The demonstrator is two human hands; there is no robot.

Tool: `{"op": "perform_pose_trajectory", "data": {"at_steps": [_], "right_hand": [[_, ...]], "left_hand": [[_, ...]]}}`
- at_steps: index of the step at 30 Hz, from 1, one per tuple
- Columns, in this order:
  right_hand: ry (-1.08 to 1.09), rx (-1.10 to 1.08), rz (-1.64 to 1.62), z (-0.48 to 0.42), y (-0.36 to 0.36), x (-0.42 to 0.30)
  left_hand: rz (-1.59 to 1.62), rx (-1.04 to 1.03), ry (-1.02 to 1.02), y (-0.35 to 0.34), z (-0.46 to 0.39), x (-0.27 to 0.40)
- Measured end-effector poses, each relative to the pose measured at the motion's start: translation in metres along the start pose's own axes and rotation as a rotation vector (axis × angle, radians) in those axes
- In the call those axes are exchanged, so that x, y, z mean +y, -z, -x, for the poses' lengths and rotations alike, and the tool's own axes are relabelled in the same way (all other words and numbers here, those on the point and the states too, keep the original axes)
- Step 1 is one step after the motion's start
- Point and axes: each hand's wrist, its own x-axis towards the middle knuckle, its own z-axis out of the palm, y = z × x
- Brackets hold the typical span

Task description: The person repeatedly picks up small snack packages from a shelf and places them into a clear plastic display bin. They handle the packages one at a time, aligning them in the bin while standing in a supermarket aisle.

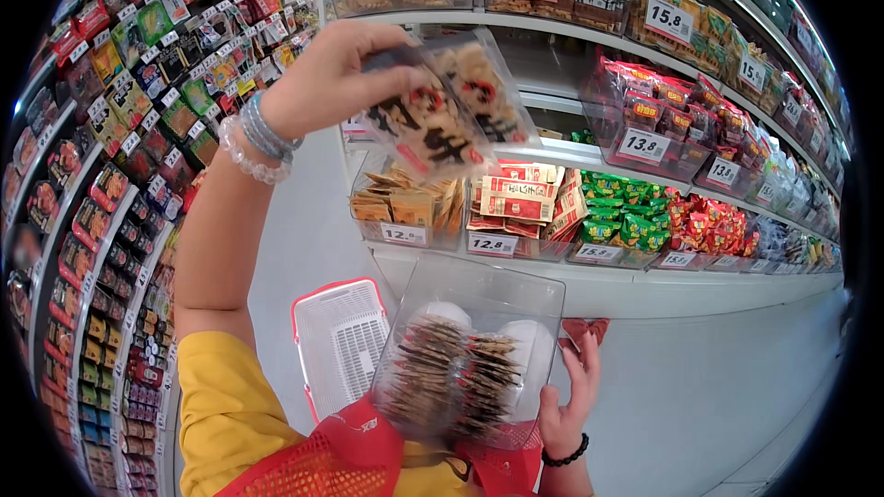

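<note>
My left hand (373, 69), raised before the shelves, grips flat clear-wrapped snack packets (442, 110) with black and red print. Lower down, a clear plastic bin (483, 276) is tilted against my front. Two rows of thin upright packets (456, 373) stand packed inside it. White rounded shapes (521, 345) show beyond the rows; whether they are in the bin or seen through it, I cannot tell. My right hand (570, 393) steadies the bin's right wall, fingers spread. A small reddish-brown thing (594, 331) appears just past its fingertips, not clear enough to name.
A white basket (338, 331) with a red rim sits on the floor to the left. Ahead, shelves carry clear bins of red-and-cream packets (518, 197), green bags (628, 214) and red bags (663, 107). A tall rack of hanging packets (152, 69) lines the left side.
</note>
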Motion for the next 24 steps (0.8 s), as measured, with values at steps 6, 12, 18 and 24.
{"op": "perform_pose_trajectory", "data": {"at_steps": [6,12,18,24], "right_hand": [[-0.019,-0.222,-0.421,-0.122,-0.015,-0.053],[-0.305,-0.179,-0.853,-0.133,-0.061,-0.018],[-0.409,-0.053,-0.876,-0.143,-0.075,-0.032],[-0.397,0.099,-0.924,-0.119,-0.101,0.004]], "left_hand": [[0.179,-0.412,-0.071,-0.077,0.038,0.025],[0.353,-0.114,0.189,-0.119,0.05,0.01],[1.244,0.317,0.597,-0.173,0.09,0.007],[1.601,0.376,0.793,-0.215,0.12,-0.011]]}}
